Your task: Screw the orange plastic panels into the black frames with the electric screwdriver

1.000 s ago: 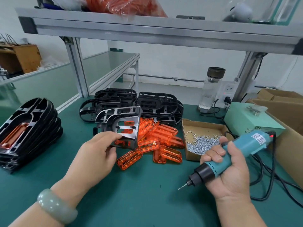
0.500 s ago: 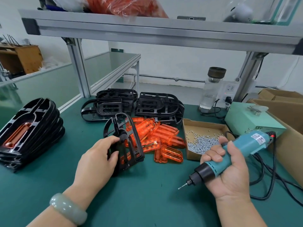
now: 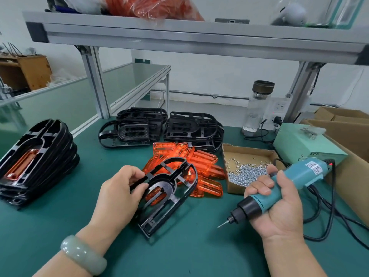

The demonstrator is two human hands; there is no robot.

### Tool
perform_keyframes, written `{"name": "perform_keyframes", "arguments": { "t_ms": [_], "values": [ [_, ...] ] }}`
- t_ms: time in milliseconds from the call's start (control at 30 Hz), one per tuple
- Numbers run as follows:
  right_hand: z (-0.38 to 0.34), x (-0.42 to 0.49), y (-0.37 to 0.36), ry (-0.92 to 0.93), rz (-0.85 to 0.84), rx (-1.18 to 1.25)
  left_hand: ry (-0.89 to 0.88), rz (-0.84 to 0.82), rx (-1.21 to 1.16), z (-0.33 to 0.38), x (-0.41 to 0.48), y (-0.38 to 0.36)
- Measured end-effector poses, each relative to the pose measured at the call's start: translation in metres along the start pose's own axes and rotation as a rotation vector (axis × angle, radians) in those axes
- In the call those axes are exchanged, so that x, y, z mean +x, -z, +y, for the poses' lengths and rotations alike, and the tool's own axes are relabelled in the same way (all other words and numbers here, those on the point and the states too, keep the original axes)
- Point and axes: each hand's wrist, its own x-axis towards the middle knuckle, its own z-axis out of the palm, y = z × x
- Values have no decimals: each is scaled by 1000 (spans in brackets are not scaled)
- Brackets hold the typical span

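Our left hand (image 3: 119, 193) pinches the black frame (image 3: 180, 193) mid-bench, its near end on the green mat (image 3: 179, 254), an orange panel (image 3: 155, 193) seated inside. At four o'clock, our right hand (image 3: 281, 210) wraps the electric screwdriver (image 3: 299, 174), bit aimed toward eight. Spare panels (image 3: 207, 158) are heaped at one.

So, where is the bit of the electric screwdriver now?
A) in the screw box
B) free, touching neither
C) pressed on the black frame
B: the right hand holds the electric screwdriver with its bit clear of the black frame that the left hand grips.
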Motion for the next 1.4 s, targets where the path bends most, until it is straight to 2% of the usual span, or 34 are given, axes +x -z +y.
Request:
{"name": "perform_keyframes", "arguments": {
  "t_ms": [333, 600, 800, 967, 1233, 1300, 1400],
  "values": [
    [-3, 0, 0, -15, -30, 33, -221, -109, -92, 23, 13, -9],
    [-9, 0, 1, -3, -83, 81, -356, -397, -92, 39, 21, -25],
    [-12, 0, 1, -44, -151, 130, -364, -586, -135, 51, 17, -41],
    [-12, 0, 0, -51, -150, 126, -348, -649, -110, 50, 12, -46],
    [-10, -1, 1, -24, -114, 121, -308, -611, -100, 42, 6, -44],
    [-10, -1, 1, -25, -111, 119, -302, -503, -125, 41, 7, -41],
    [-10, -1, 1, -25, -110, 112, -188, -173, -150, 35, 14, -32]
  ]
}}
